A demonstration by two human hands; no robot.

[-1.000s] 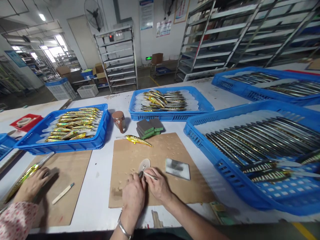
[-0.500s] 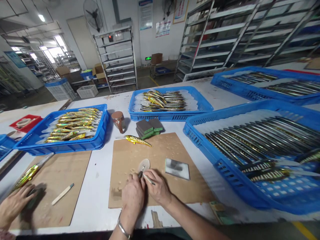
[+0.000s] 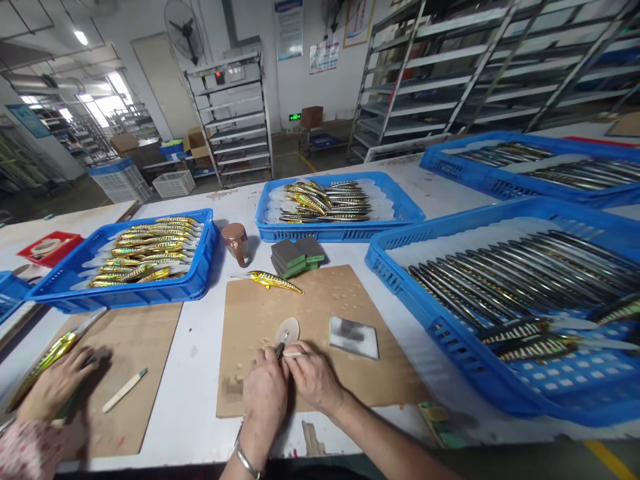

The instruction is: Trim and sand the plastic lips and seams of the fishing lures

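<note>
Lure [image 3: 281, 349] sits pinched in the left hand [image 3: 265, 395] on the brown board [image 3: 320, 300]; right hand [image 3: 313, 373] grips a thin stick [image 3: 293, 355], which could slip and mar the paint

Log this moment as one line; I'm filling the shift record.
left hand: pins small part on board | right hand: holds thin tool | gold lure: lies apart
</note>
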